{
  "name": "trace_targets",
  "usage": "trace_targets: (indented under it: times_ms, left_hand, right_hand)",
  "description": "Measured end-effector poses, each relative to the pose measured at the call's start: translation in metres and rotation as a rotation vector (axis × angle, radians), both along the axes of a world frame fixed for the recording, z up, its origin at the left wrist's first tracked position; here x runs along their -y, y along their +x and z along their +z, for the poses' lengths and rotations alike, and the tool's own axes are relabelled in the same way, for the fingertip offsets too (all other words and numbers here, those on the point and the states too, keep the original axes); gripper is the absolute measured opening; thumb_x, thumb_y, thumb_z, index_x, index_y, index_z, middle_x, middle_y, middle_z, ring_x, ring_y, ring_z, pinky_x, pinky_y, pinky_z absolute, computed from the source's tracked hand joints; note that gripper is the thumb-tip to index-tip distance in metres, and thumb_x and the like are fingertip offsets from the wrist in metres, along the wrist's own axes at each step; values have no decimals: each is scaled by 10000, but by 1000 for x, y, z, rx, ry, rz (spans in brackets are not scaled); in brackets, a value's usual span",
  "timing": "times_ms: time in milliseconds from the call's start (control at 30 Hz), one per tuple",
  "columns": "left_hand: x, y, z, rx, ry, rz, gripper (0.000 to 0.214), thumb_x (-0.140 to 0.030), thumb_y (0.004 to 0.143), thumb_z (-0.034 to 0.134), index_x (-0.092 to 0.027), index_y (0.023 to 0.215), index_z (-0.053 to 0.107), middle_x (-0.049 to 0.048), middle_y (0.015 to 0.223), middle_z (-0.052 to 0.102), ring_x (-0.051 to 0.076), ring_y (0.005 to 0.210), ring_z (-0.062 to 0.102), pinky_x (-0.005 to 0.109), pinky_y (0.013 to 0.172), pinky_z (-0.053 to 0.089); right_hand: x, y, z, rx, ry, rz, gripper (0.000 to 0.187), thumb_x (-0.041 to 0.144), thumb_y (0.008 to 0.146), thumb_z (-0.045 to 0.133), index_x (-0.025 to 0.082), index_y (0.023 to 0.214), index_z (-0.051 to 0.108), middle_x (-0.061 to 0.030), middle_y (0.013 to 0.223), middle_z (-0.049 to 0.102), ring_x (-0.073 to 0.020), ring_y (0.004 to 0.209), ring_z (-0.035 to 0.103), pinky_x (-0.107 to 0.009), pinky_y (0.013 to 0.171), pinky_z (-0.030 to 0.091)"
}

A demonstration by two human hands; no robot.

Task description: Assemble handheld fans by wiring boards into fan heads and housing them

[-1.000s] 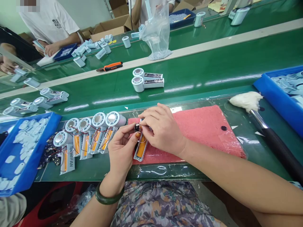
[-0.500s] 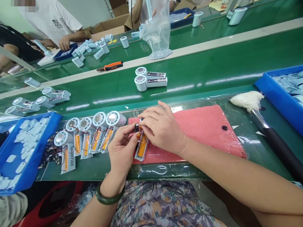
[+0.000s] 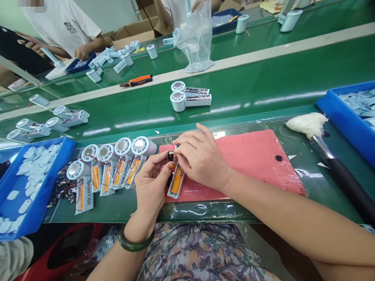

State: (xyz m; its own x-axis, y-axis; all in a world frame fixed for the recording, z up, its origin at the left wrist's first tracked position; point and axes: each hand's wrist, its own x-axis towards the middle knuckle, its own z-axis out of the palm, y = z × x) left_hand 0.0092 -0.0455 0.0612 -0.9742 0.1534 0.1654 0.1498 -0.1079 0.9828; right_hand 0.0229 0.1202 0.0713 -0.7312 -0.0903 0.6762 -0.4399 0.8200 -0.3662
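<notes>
My left hand (image 3: 150,181) pinches a small black part (image 3: 170,157) between thumb and forefinger, just above an open fan handle with an orange battery (image 3: 176,183) that lies on the pink mat (image 3: 252,162). My right hand (image 3: 200,158) is curled over the handle's top end, its fingertips pinched together at the black part; what they grip is hidden. Thin red wires run between the part and the handle. A row of several half-built fans (image 3: 117,164) with orange batteries and red wires lies just left of my hands.
Blue bins of pale plastic parts stand at the left (image 3: 43,195) and the right (image 3: 342,117). A brush with a white head (image 3: 307,123) lies to the right of the mat. Finished fans (image 3: 187,97) ride the green belt. Other people work at the far side.
My hands have hardly moved at the black part. The two finished fans on the belt have drifted right. The person at the far left has shifted their hands.
</notes>
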Motion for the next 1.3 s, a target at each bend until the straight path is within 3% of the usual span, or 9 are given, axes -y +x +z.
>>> trace_targets:
  times_ms: [267, 433, 667, 867, 1100, 1300]
  left_hand:
    - [1, 1, -2, -188, -165, 38, 259, -274, 837, 805, -272, 1095, 783, 34, 1081, 742, 148, 986, 706, 239, 848, 605]
    - [4, 0, 1, -345, -291, 51, 245, -216, 848, 780, -265, 1088, 777, 29, 1041, 735, 141, 927, 705, 234, 763, 619]
    - [2, -1, -3, -223, -200, 66, 238, -258, 844, 793, -238, 1081, 773, 53, 1071, 733, 169, 994, 713, 279, 868, 623]
    - [1, 1, -3, -254, -220, 62, 262, -231, 839, 796, -247, 1099, 771, 47, 1079, 728, 161, 1015, 704, 269, 882, 620]
    - [3, 2, -1, -326, -274, 66, 223, -203, 854, 771, -244, 1073, 772, 43, 1052, 732, 141, 960, 703, 228, 771, 628]
    - [4, -2, 1, -316, -295, 31, 200, -275, 853, 770, -225, 1046, 766, 53, 1035, 723, 157, 947, 702, 256, 785, 631]
  right_hand:
    - [-1, -1, -2, -97, 15, -13, 243, 179, 1012, 468, 184, 876, 669, -61, 1065, 768, -245, 1078, 650, -526, 1154, 317]
    - [0, -1, -4, -56, 36, 13, 258, 181, 1033, 437, 200, 934, 674, -52, 1103, 766, -227, 1118, 629, -505, 1179, 296]
    - [2, 0, -2, 35, -83, 2, 169, 185, 987, 503, 204, 927, 660, -59, 1190, 749, -244, 1147, 634, -522, 1153, 317]
    - [3, 1, -1, 44, -122, 26, 174, 164, 971, 501, 213, 873, 636, -62, 1195, 747, -242, 1152, 637, -507, 1131, 337]
    - [4, 0, -6, 39, -130, 68, 173, 150, 984, 486, 216, 921, 634, -56, 1152, 759, -222, 1161, 643, -509, 1175, 298]
    - [3, 0, -4, 102, -129, 93, 183, 140, 983, 489, 209, 937, 652, -62, 1170, 756, -234, 1212, 630, -545, 1186, 296]
